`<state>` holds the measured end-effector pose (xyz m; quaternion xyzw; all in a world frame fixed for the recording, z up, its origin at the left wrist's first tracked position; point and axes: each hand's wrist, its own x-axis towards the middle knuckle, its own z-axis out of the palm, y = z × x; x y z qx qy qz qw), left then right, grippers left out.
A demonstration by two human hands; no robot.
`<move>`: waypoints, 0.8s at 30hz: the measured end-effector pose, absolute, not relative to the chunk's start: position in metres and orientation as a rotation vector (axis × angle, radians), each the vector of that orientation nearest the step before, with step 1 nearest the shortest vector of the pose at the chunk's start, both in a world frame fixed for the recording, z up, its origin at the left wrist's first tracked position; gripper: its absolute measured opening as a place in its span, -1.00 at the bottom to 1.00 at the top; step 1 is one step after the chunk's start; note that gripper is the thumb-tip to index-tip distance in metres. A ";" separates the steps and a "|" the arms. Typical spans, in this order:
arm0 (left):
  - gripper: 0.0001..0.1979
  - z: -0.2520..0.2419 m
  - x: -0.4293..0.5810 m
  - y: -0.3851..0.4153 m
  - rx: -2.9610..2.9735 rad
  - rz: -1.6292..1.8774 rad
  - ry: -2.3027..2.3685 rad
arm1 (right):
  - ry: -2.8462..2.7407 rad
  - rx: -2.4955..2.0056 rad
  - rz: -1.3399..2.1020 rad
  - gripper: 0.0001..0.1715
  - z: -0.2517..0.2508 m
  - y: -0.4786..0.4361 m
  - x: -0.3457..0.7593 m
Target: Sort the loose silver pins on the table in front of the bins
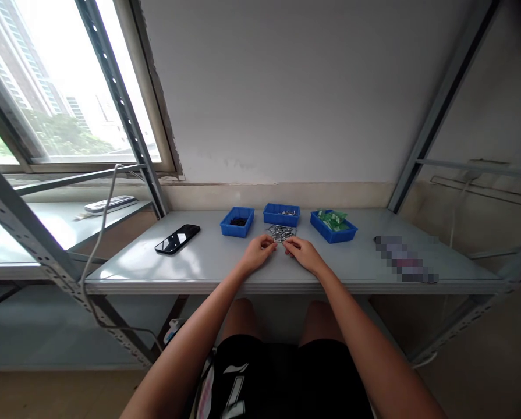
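Left hand (258, 252), right hand (302, 254) at one metal pile (280, 232) — three blue trays (281, 221).

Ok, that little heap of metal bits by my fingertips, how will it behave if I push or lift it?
The heap of metal pieces looks loose and thin, so a push would probably scatter it rather than slide it whole. The pieces overlap, so lifting one may drag neighbours. On the smooth table they likely skid easily.

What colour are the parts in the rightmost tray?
Green parts, lying in a blue tray; seen in the head view.
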<state>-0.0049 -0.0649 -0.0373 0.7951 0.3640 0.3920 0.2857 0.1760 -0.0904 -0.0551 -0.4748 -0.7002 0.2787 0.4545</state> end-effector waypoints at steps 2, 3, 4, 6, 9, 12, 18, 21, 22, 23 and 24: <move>-0.78 -0.038 -0.005 -0.065 2.147 1.026 0.988 | -1.726 -1.167 0.686 -0.66 -0.054 -0.092 0.176; -0.78 -0.038 -0.006 -0.065 2.157 1.011 0.993 | -1.732 -1.163 0.685 -0.67 -0.053 -0.092 0.176; -0.78 -0.038 -0.006 -0.065 2.166 0.994 0.994 | -1.741 -1.159 0.685 -0.68 -0.053 -0.093 0.176; -0.78 -0.038 -0.006 -0.065 2.177 0.968 0.994 | -1.762 -1.150 0.688 -0.71 -0.053 -0.093 0.176; -0.79 -0.038 -0.006 -0.065 2.183 0.957 0.992 | -1.786 -1.143 0.689 -0.72 -0.054 -0.091 0.177; -0.79 -0.038 -0.006 -0.065 2.187 0.963 0.983 | -1.804 -1.143 0.674 -0.73 -0.055 -0.091 0.177; -0.79 -0.037 -0.008 -0.064 2.198 1.008 0.975 | -1.900 -1.111 0.687 -0.75 -0.052 -0.094 0.174; -0.80 -0.037 -0.008 -0.064 2.192 0.999 0.952 | -1.918 -1.116 0.692 -0.75 -0.050 -0.096 0.174; -0.80 -0.037 -0.009 -0.064 2.188 0.997 0.945 | -1.917 -1.122 0.689 -0.75 -0.050 -0.097 0.174; -0.80 -0.037 -0.009 -0.064 2.184 0.995 0.938 | -1.914 -1.129 0.685 -0.74 -0.049 -0.098 0.174; -0.80 -0.037 -0.009 -0.064 2.181 0.994 0.931 | -1.911 -1.135 0.679 -0.73 -0.048 -0.098 0.174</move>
